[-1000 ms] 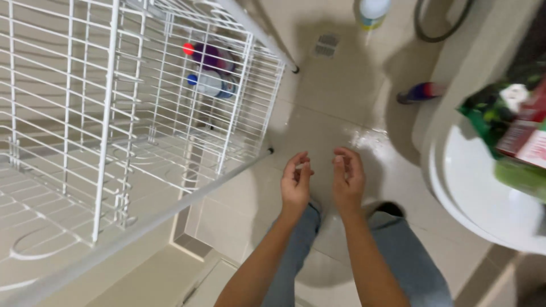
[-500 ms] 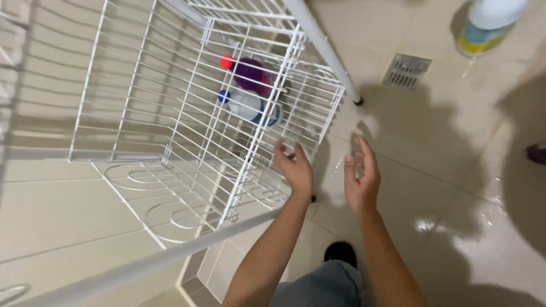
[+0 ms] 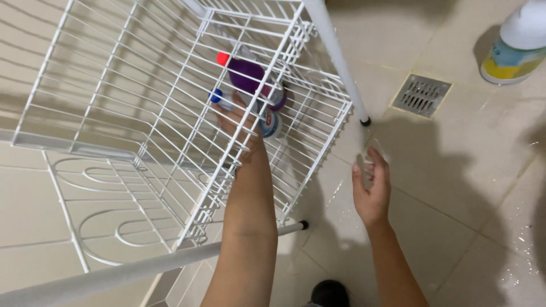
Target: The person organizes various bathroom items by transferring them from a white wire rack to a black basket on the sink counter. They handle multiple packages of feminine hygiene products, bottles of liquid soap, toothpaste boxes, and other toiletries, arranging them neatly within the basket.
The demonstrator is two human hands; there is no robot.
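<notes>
From my head camera, looking down: my left hand (image 3: pixel 239 122) is reached into the lower basket of the white wire rack (image 3: pixel 114 108), fingers wrapped around the blue-capped bottle (image 3: pixel 256 116) that lies on its side there. The wires cross over my fingers, so I cannot tell how firmly they close, but the hand sits on the bottle and looks to have hold of it. Just behind it in the same basket lies the purple bottle with a red cap (image 3: pixel 250 77), touching or nearly touching the first. My right hand (image 3: pixel 371 187) hangs outside the rack, below the rack's front leg (image 3: pixel 341 62), half open, fingers loosely curled, with nothing I can make out in it.

As I judge it, the reach is made and the bottle is gripped, but it is not yet lifted out of the basket; the purple one is untouched.

Beyond the rack, a floor drain (image 3: pixel 422 94) and a large white bottle (image 3: pixel 520 42), cut off by the frame edge.
</notes>
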